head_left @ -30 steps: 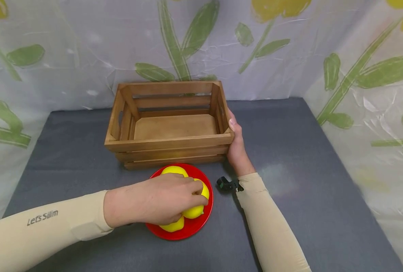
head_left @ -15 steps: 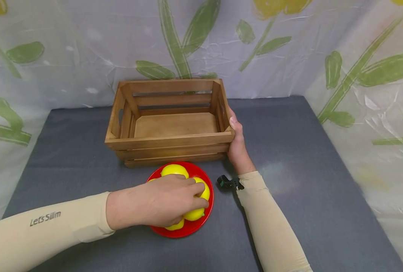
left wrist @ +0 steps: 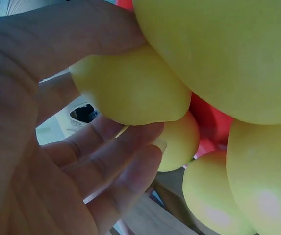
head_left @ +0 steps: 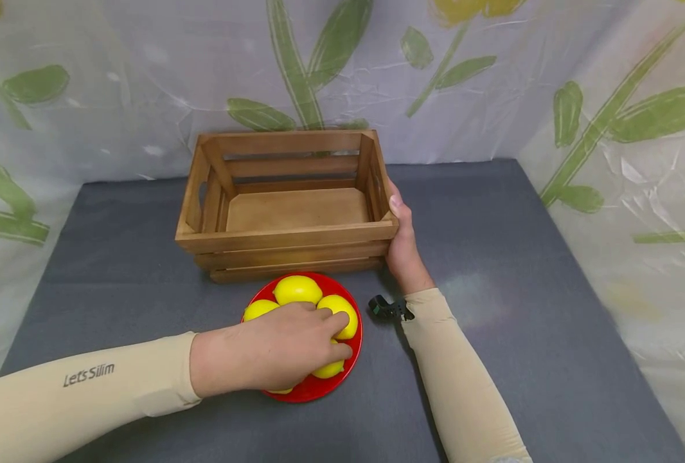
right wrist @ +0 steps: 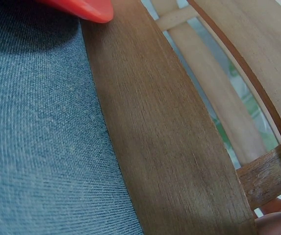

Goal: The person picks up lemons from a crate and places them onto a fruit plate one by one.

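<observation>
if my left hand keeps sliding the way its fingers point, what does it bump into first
Most likely the lemon on the far right of the red plate: the left hand lies over the fruit with its fingertips already on it. Past the plate's edge only bare grey mat shows, though depth is hard to judge.

Beige sleeves (head_left: 88, 392), left printed "Let's Slim"; black wrist camera (head_left: 387, 309).

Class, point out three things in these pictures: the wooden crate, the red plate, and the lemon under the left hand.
wooden crate (head_left: 287, 236): head view, front top slat.
red plate (head_left: 319, 384): head view, near rim.
lemon (head_left: 328, 369): head view, yellow skin below the fingertips.
</observation>
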Action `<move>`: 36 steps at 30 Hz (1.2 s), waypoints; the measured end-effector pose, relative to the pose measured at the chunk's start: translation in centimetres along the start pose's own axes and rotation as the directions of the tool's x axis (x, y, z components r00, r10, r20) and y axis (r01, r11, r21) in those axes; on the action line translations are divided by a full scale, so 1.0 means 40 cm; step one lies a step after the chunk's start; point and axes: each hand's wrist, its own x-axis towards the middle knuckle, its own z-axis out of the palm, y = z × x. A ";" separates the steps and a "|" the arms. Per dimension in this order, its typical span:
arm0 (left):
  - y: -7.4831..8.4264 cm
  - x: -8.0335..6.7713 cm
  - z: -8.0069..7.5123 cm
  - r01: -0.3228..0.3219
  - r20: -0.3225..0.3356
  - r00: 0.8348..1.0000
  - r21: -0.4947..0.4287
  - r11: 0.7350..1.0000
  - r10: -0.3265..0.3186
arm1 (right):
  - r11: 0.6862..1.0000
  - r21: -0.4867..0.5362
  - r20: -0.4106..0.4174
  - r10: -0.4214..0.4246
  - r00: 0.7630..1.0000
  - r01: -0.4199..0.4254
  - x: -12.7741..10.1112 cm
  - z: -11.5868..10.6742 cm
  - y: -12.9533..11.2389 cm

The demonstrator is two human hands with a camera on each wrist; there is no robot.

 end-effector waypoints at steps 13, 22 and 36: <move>0.009 0.003 0.004 0.031 0.023 0.999 0.026 0.999 -0.031 | 1.000 0.018 -0.007 0.000 1.000 0.000 0.002 -0.002 -0.005; 0.019 0.022 0.020 0.040 0.003 0.999 0.024 0.999 -0.040 | 0.999 0.054 -0.028 -0.001 1.000 0.002 -0.002 -0.023 -0.001; -0.011 -0.066 0.017 0.181 -0.239 0.932 -0.350 0.919 -0.274 | 0.999 0.044 -0.016 0.007 1.000 -0.007 -0.009 -0.046 0.003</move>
